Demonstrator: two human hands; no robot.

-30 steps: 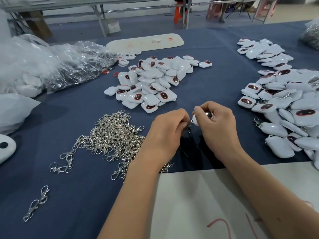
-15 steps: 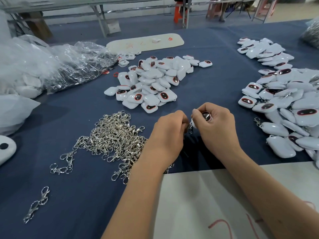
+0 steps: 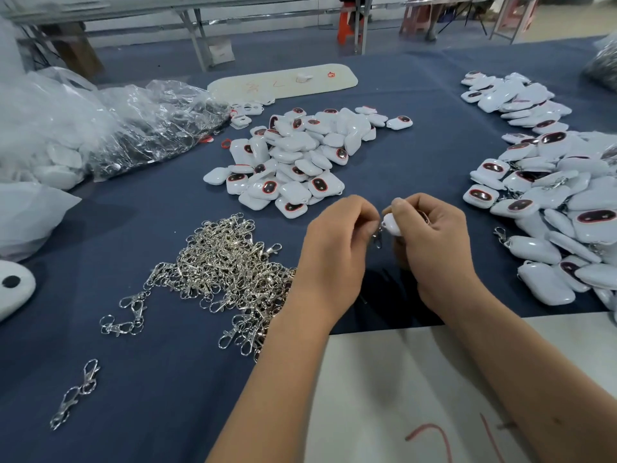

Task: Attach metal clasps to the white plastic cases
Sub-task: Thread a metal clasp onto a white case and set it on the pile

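My right hand [image 3: 430, 242] grips a white plastic case [image 3: 391, 224] above the blue table, its corner pointing left. My left hand [image 3: 337, 242] pinches a metal clasp [image 3: 378, 234] that hangs at that corner, between the two hands. A heap of loose silver clasps [image 3: 227, 275] lies left of my left wrist. A pile of white cases [image 3: 297, 158] with dark red-rimmed windows sits beyond my hands. Another pile of cases [image 3: 564, 208], some with clasps on them, lies to the right.
Clear plastic bags [image 3: 110, 128] with more parts lie at the far left. A white board [image 3: 417, 389] with red marks sits under my forearms. A second white board [image 3: 283, 81] is at the back. Stray clasps [image 3: 75, 394] lie near the front left.
Both hands have stayed together at the same spot. The case has turned a little in my right hand, and the clasp now hangs at its corner.
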